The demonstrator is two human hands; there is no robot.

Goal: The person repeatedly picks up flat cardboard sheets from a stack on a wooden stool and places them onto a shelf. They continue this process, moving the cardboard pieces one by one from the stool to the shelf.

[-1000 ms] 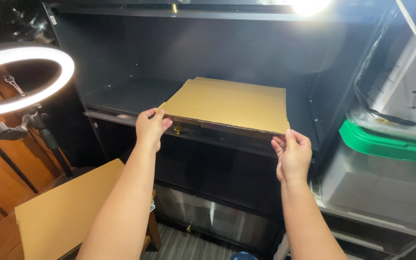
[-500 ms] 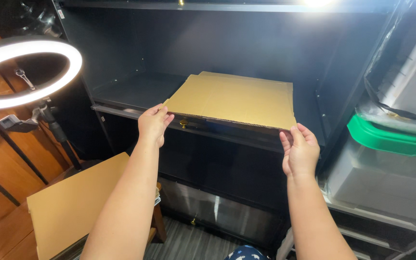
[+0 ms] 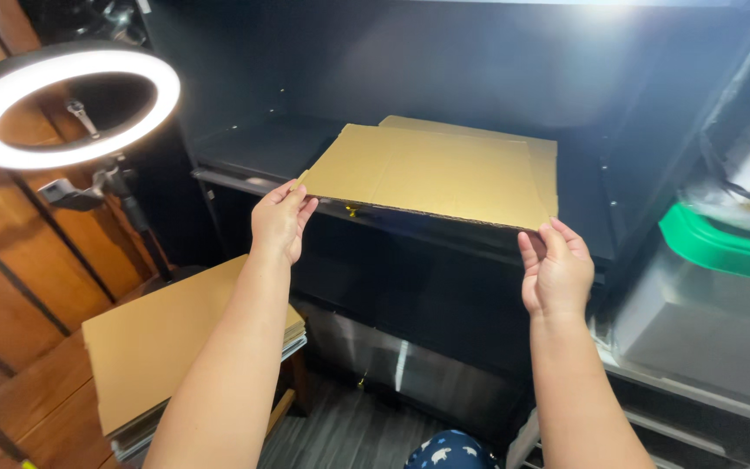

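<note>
Item: flat cardboard sheet (image 3: 427, 174), tan, creased, held level above the front edge of a black shelf (image 3: 245, 161), over a second sheet (image 3: 542, 156) that shows at its far right. Left hand (image 3: 279, 221) pinches the sheet's near-left corner; right hand (image 3: 555, 269) pinches its near-right corner; the hands are well apart, each closed on the sheet. Below and left of the sheet: a stack of cardboard (image 3: 162, 343). Left of the sheet: a lit ring light (image 3: 69, 106). Right of the sheet: a clear bin with green lid (image 3: 722, 247).
</note>
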